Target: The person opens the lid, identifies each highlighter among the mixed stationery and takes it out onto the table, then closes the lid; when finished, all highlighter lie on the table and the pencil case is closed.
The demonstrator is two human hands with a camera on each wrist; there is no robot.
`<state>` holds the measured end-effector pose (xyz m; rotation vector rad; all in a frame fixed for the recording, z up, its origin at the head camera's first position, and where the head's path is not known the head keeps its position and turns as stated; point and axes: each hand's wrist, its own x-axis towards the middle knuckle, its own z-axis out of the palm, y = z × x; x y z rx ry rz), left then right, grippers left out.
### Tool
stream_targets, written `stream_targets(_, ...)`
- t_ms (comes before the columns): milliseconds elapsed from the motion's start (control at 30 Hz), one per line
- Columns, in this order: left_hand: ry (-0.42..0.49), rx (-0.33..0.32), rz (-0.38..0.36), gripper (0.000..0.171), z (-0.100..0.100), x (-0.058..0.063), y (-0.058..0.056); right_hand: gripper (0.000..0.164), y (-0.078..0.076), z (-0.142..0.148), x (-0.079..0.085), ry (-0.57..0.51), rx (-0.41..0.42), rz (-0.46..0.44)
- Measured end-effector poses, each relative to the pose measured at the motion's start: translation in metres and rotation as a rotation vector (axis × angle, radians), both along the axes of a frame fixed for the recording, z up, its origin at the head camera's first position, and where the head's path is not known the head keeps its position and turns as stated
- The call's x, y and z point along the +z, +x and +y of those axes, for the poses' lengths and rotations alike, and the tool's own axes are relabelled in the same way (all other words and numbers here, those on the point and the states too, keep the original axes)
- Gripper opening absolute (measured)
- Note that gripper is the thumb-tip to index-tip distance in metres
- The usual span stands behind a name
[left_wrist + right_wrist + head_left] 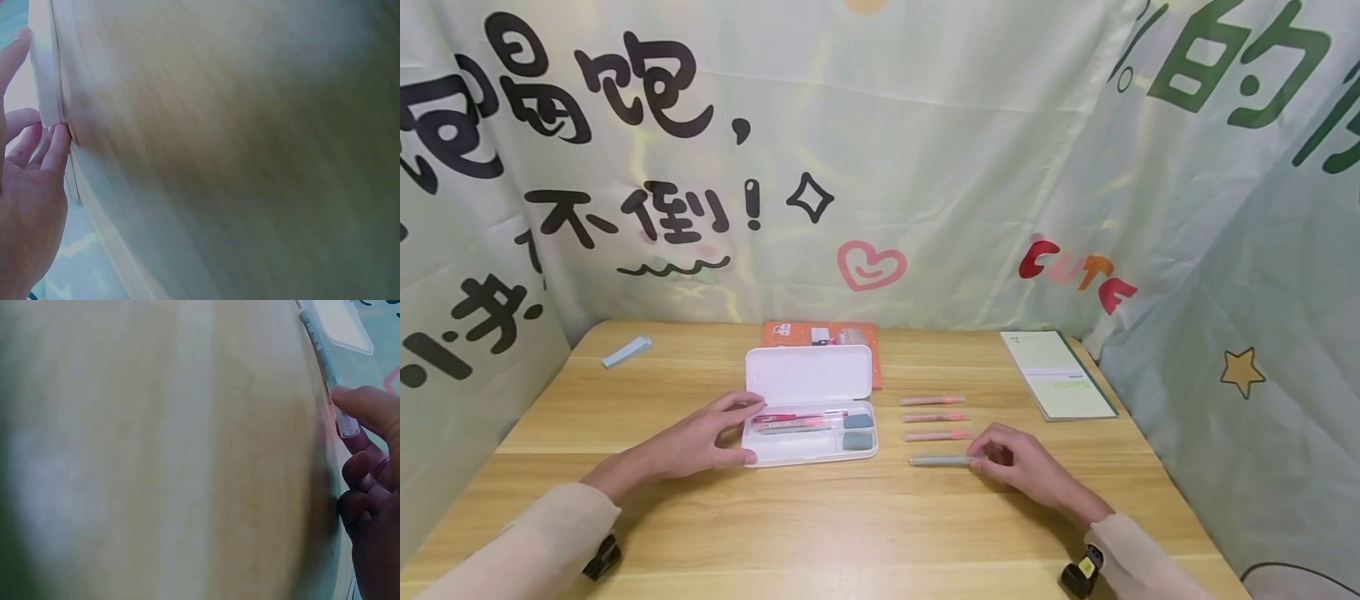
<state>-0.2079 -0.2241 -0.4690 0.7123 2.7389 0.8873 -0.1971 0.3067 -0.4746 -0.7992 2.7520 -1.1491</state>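
A white pencil case (808,375) lies with its lid raised. My left hand (711,433) grips its left end, thumb at the near corner and fingers by the hinge side. Inside the case are several slim pens (805,415) and two grey-blue blocks (857,442). To the right of the case, my right hand (1018,462) pinches one end of a grey-green pen (938,460) between thumb and fingers. The pinched end of that pen is clear in the right wrist view. Beyond it, three pink pens (936,437) lie in a row, roughly parallel.
Behind the case, partly covered by its lid, is an orange booklet (820,332). A notepad (1063,379) sits at the back right of the wooden table (865,525). At the back left rests a small light-blue strip (627,352). Printed cloth (955,167) hangs around the table.
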Motion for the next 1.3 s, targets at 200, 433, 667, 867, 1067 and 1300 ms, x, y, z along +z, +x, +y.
stream_targets(200, -0.007, -0.001, 0.005, 0.087, 0.0, 0.0, 0.0, 0.01, -0.001, 0.0, -0.002, 0.026, -0.001, 0.004)
stream_targets(433, 0.0, -0.004, 0.005, 0.087, 0.0, 0.0, -0.001, 0.011, -0.003, -0.004, -0.001, 0.048, 0.009, 0.033)
stream_targets(667, -0.007, -0.006, 0.006, 0.087, -0.001, 0.0, -0.002, 0.012, -0.002, -0.006, -0.001, 0.059, 0.007, 0.037)
stream_targets(867, -0.007, -0.006, -0.002, 0.088, -0.001, -0.001, -0.002, 0.011, -0.002, -0.006, -0.002, 0.049, 0.017, 0.03)
stream_targets(1067, -0.002, -0.003, -0.011, 0.088, 0.0, 0.0, -0.002, 0.014, -0.002, -0.007, 0.0, 0.057, -0.008, 0.007)
stream_targets(1300, 0.0, -0.01, 0.002, 0.087, 0.0, -0.001, -0.001, 0.016, -0.01, -0.011, 0.016, 0.005, -0.006, 0.033)
